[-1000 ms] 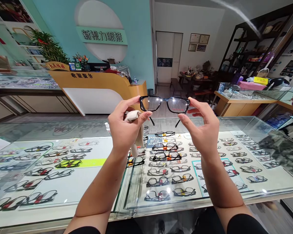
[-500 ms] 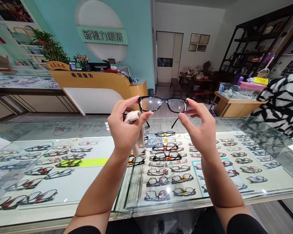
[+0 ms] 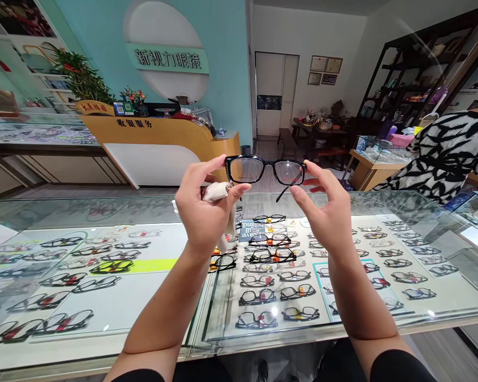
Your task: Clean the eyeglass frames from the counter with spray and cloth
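Observation:
A pair of dark-rimmed eyeglasses [image 3: 268,163] is held up above the glass display case, lenses upright. My left hand [image 3: 203,204] pinches its left end between thumb and fingers. A pale cloth [image 3: 217,191] is also tucked in that hand and hangs down behind the palm. At the other end, my right hand [image 3: 325,207] grips the frame's corner near the hinge. One temple arm [image 3: 282,194] shows below the right lens, pointing away from me. Part of the other temple is hidden behind my left hand.
Below my hands, the glass display case [image 3: 223,339] holds rows of eyeglasses [image 3: 273,255]. Beyond it stands a wooden-topped cashier counter [image 3: 163,132]. At the right, a person in a black-and-white patterned top [image 3: 450,148] is near a smaller showcase [image 3: 372,164]. Benches and a table stand farther back.
The eyeglasses have tilted slightly in my hands, and the cloth's hanging end has shifted. The person at the right has leaned further into view, toward the left.

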Tool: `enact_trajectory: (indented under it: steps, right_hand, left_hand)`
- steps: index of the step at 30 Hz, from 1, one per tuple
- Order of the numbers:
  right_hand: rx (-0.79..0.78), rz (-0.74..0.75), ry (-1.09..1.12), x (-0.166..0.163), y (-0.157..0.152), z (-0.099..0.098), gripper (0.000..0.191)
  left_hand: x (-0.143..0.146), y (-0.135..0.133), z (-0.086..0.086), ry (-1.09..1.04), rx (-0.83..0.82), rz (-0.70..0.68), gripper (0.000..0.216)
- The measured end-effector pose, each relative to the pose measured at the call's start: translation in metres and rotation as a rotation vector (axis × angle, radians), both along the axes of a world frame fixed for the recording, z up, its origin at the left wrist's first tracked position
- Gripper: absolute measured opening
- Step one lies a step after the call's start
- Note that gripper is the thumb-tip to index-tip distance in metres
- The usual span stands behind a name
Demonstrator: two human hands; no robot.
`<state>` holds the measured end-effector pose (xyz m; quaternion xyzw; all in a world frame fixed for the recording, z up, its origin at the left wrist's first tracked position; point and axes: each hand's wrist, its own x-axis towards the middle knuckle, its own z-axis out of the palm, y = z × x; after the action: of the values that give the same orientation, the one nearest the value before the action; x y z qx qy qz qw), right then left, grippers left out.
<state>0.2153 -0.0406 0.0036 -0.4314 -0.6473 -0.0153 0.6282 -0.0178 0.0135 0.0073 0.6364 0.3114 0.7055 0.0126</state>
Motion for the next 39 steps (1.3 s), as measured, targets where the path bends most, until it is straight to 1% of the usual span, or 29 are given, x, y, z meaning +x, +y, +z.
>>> enact_trajectory:
  steps: [4, 9, 13, 22, 28, 33, 39]
  right_hand:
    - [0.035, -0.018, 0.008, 0.000, -0.001, 0.001, 0.047]
    - [0.100, -0.056, 0.004, -0.001, -0.003, 0.003, 0.046]
    - [0.147, -0.074, 0.005, -0.002, -0.005, 0.004, 0.045]
    - [0.178, -0.080, 0.020, -0.004, -0.008, 0.006, 0.046]
    - [0.178, -0.082, 0.028, -0.004, -0.009, 0.007, 0.043]
    - [0.221, -0.072, 0.025, -0.004, -0.006, 0.006, 0.043]
    - [0.202, -0.073, 0.032, -0.003, -0.006, 0.005, 0.042]
  left_hand:
    - [0.001, 0.001, 0.001, -0.015, -0.056, -0.036, 0.055]
    - [0.000, 0.005, 0.000, -0.030, -0.158, -0.144, 0.061]
    - [-0.001, 0.009, 0.000, -0.026, -0.182, -0.190, 0.063]
    - [0.000, 0.013, -0.001, -0.043, -0.201, -0.216, 0.064]
    - [-0.002, 0.015, -0.003, -0.032, -0.213, -0.225, 0.062]
    - [-0.001, 0.012, -0.001, -0.055, -0.234, -0.249, 0.065]
    - [-0.001, 0.012, 0.000, -0.050, -0.233, -0.253, 0.067]
